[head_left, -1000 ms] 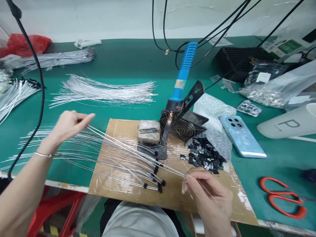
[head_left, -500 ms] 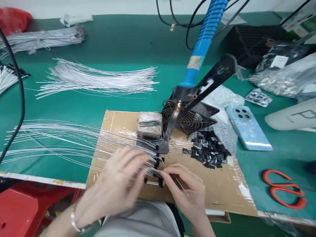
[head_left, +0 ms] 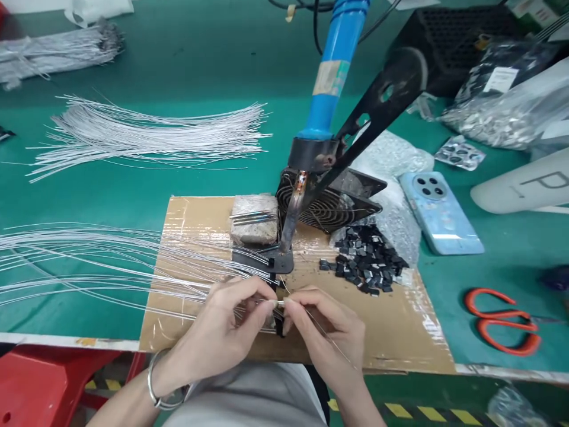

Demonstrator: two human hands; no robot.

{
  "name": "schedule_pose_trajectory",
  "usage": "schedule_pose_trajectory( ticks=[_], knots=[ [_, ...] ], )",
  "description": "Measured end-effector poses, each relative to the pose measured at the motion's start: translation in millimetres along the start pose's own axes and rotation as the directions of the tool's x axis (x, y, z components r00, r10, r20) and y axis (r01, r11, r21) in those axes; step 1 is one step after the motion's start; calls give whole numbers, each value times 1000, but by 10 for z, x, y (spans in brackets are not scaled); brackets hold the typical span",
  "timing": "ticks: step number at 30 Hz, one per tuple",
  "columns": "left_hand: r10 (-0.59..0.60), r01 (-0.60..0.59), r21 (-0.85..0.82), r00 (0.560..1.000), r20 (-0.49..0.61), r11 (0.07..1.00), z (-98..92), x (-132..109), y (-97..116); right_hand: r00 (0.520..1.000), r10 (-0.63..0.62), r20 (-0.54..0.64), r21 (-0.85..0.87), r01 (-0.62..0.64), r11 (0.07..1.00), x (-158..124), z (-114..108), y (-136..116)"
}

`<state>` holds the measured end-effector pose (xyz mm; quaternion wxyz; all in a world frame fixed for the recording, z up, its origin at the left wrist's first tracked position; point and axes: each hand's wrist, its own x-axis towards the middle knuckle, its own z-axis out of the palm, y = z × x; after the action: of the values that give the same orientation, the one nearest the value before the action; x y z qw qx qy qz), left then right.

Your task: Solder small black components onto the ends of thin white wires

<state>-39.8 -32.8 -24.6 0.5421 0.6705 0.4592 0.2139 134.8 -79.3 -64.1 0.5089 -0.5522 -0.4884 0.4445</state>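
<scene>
My left hand [head_left: 233,326] is closed in a pinch at the end of a white wire, its fingertips almost meeting those of my right hand [head_left: 329,332]. The right hand also pinches, and a thin wire [head_left: 333,343] runs out of its fingers toward the lower right. A small pale end shows between the two pinches; its exact kind is hidden. White wires [head_left: 178,270] fan in from the left and pass under and beside my left hand. Small black pieces [head_left: 279,323] sit at their right ends, partly covered by my fingers, over the cardboard sheet [head_left: 382,350].
A soldering iron with a blue handle [head_left: 340,59] is clamped above a small fan [head_left: 329,207]. Black clips [head_left: 373,261] lie piled right of it. Beyond are a phone [head_left: 440,213], orange-handled scissors [head_left: 507,323] and a white wire bundle [head_left: 155,136]. A red stool [head_left: 48,385] stands lower left.
My left hand has come down onto the wire end and its thumb and finger have closed in a pinch beside my right fingertips. The view has shifted slightly.
</scene>
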Motion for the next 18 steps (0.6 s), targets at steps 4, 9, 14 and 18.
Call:
schedule_pose_trajectory(
  ticks=[4, 9, 14, 18],
  knots=[
    [-28, 29, -115, 1000, 6, 993, 14, 23, 2, 1000, -2, -17, 2, 2, 1000, -6, 19, 2],
    [-93, 89, -111, 995, -33, 990, 6, 21, -12, 999, -36, -17, -34, 36, 999, -3, 8, -5],
    [-133, 102, -159, 970, -201, 982, -74, 63, 26, 953, -303, -6, -265, 291, 919, -39, 26, -53],
    [-133, 87, -181, 958, -255, 980, -105, 102, 40, 814, -529, 240, -428, 578, 695, -69, 147, -30]
  ],
)
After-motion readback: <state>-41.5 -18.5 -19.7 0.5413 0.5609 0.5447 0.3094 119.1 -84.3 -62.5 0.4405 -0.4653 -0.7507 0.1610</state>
